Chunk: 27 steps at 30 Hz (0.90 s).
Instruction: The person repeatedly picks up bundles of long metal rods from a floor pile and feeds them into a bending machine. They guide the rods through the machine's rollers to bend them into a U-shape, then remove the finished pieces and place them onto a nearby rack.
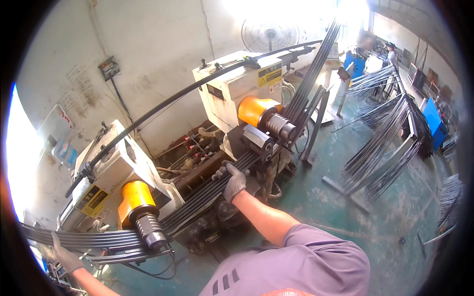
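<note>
- Right hand (234, 180), in a grey work glove, lies on top of the bundle of dark metal rods (207, 190) near the middle of the machine; its grip is closed over the upper rods, fingers curled across them.
- Left hand (63, 255), also gloved, is at the lower left rim of the view; its grip is wrapped around the same rods where they run out past the left end of the machine.
- The bundle of dark metal rods lies lengthwise through the machine, from the lower left up to the upper right, where its far end rises past a grey stand (316, 123).
- The rods pass just beside two ribbed grey rollers, each on an orange cylinder: the left orange cylinder (134, 196) near the left hand, the right orange cylinder (254, 109) beyond the right hand.
- Each cylinder sits on a cream housing: the left housing (116, 170) and the right housing (232, 89), both bearing yellow warning labels.
- A long curved black bar (173, 98) spans above both housings.
- Further racks of dark rods (385, 148) stand on the green floor (395, 227) to the right, well apart from the hands.
- A wall fan (270, 33) hangs on the white wall behind the machine.
- The person's sleeve is grey-purple (316, 261).
</note>
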Tool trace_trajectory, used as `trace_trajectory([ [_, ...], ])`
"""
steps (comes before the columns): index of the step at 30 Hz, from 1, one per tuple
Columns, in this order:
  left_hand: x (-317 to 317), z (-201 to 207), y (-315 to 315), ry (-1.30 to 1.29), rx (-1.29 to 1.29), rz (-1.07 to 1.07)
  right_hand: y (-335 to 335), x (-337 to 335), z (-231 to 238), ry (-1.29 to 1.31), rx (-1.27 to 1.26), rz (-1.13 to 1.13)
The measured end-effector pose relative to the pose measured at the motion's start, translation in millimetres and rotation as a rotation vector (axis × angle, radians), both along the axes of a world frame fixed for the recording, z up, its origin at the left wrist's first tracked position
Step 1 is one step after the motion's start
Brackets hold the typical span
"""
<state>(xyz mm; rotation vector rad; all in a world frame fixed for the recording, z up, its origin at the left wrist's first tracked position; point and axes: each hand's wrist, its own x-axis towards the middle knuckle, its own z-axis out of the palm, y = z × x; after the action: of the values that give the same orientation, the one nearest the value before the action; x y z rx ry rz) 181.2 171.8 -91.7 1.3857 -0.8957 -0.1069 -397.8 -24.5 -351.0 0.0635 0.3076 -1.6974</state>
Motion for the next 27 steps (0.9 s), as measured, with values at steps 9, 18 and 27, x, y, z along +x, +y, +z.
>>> trace_trajectory([
  [9,-120,77,-44,-0.046,-0.113,-0.157,1,5,-1,0.011,-0.011,0.012],
  [18,-228,94,-86,-0.419,-0.025,-0.307,2,0,0,0.041,0.001,0.009],
  [27,-251,103,-81,-0.547,0.162,-0.198,-3,0,-13,0.029,-0.039,0.03],
])
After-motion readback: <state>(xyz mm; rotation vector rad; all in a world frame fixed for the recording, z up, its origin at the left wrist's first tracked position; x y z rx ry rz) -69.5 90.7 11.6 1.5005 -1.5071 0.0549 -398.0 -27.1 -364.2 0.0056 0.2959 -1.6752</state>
